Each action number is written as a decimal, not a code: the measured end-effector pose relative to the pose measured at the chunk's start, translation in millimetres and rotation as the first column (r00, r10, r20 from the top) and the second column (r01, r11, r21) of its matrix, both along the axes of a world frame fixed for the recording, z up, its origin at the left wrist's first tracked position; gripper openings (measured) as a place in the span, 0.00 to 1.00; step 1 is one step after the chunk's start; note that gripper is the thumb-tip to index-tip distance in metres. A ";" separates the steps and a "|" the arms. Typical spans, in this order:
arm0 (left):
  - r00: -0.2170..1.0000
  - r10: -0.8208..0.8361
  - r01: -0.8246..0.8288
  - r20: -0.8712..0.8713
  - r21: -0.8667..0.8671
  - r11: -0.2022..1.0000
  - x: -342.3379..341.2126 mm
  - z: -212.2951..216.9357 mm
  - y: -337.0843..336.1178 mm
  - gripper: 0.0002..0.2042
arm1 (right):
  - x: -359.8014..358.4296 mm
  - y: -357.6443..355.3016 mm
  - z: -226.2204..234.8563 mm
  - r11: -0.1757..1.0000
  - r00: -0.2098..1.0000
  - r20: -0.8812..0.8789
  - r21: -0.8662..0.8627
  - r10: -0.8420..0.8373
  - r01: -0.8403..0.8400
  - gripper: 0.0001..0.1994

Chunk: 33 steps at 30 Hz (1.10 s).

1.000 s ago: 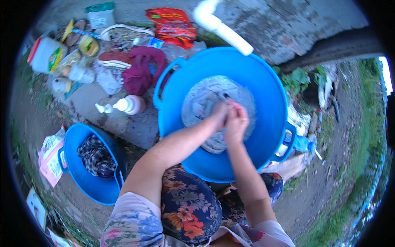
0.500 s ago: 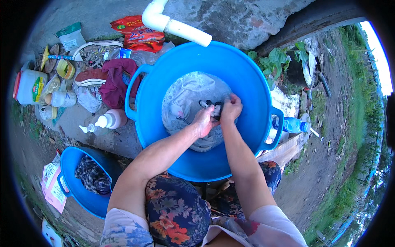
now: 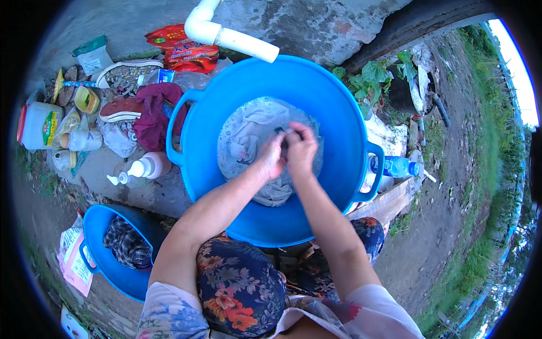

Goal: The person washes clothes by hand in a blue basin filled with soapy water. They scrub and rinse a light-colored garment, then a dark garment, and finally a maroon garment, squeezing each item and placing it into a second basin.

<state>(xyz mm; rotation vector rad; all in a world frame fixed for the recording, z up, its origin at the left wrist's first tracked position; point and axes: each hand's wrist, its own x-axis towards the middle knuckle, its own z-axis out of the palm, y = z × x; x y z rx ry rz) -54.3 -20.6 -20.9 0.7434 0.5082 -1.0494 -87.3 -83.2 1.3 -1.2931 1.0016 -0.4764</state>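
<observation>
A large blue tub [image 3: 340, 181] stands before me, with soapy water in its bottom. A light grey-white cloth [image 3: 248, 135] lies soaking there. Over it, my left hand [image 3: 272, 157] and my right hand [image 3: 301, 150] are brought together, fingers closed on a small black-and-white piece of cloth [image 3: 280, 130]. Only a dark bit of that piece shows between them; the hands cover the remainder. Motion blurs the right hand's fingers.
A white pipe [image 3: 243, 43] juts over the tub's far rim. At left are a pump bottle [image 3: 148, 166], maroon cloth [image 3: 153, 116], shoes and a red bag [image 3: 183, 48]. A smaller blue bucket [image 3: 101, 248] holds dark checked cloth. A water bottle [image 3: 402, 167] lies right.
My right hand has moved slightly left and up against the left one. The black-and-white cloth, clearer before, is now mostly covered by my fingers. The whole view has shifted a little.
</observation>
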 end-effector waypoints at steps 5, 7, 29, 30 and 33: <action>0.998 -0.060 0.062 0.017 -0.359 0.931 -1.8 -57.9 12.3 0.13 | 2.3 25.1 -5.6 0.890 0.992 -0.069 -0.437 0.110 -0.129 0.06; 1.000 -0.011 0.012 0.019 -0.068 0.998 -15.9 17.4 -3.2 0.13 | 7.7 -32.2 -14.5 0.962 0.979 -0.060 -0.204 -0.195 0.179 0.08; 0.999 0.020 -0.017 0.046 -0.068 0.998 -18.7 22.4 -0.5 0.17 | 2.1 -23.3 -26.6 0.974 0.990 -0.069 -0.199 -0.123 0.107 0.11; 0.998 -0.034 0.041 0.057 -0.125 0.991 -13.8 6.1 3.8 0.19 | 5.7 -26.1 -15.9 0.984 0.983 -0.074 -0.072 -0.166 0.161 0.11; 0.988 -0.101 0.103 0.119 -0.016 0.995 16.8 1.3 13.9 0.10 | -14.0 36.2 -0.8 0.890 0.980 -0.002 -0.417 0.201 -0.183 0.09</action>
